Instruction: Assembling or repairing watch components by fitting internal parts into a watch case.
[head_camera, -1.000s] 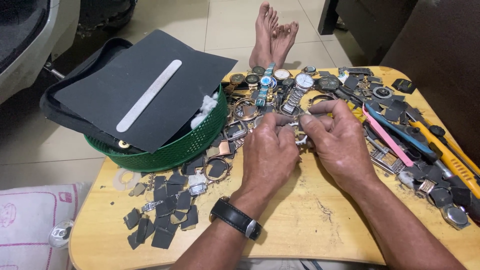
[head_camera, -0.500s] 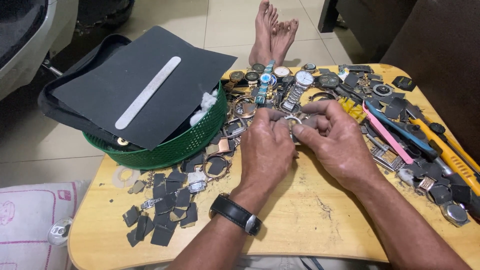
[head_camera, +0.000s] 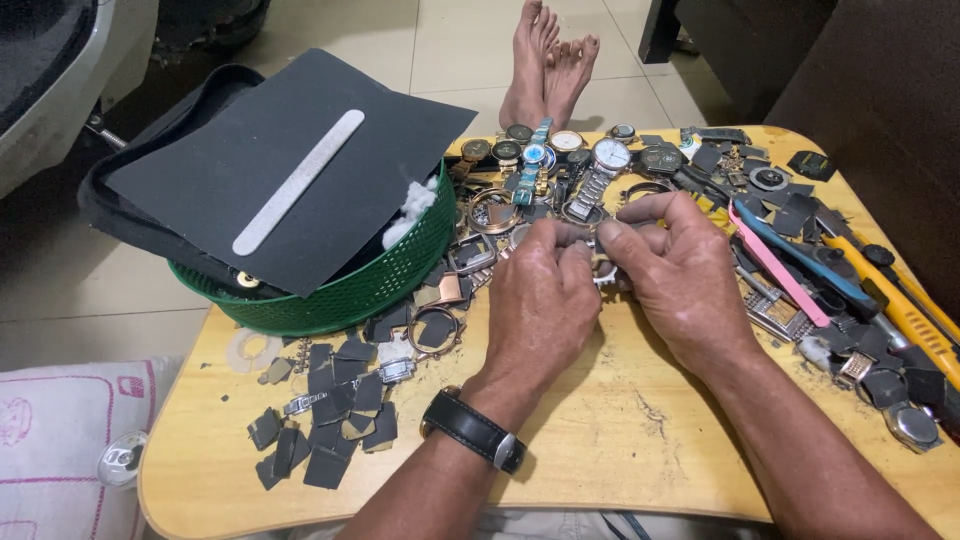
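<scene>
My left hand (head_camera: 541, 303) and my right hand (head_camera: 676, 270) meet over the middle of a small wooden table (head_camera: 620, 440). Together their fingertips pinch a small metal watch part (head_camera: 604, 266), mostly hidden by the fingers. A black wristwatch (head_camera: 474, 430) is on my left wrist. Just beyond the hands lies a heap of watches and watch cases (head_camera: 570, 165).
A green basket (head_camera: 350, 290) at the table's left holds black sheets (head_camera: 300, 160) and a nail file (head_camera: 298, 180). Small dark scraps (head_camera: 330, 410) lie front left. Pink, blue and yellow tools (head_camera: 830, 280) lie at the right. Bare feet (head_camera: 548, 60) rest on the floor beyond.
Both hands have stayed together over the same spot on the small part, with only slight finger shifts. The view has tilted a little.
</scene>
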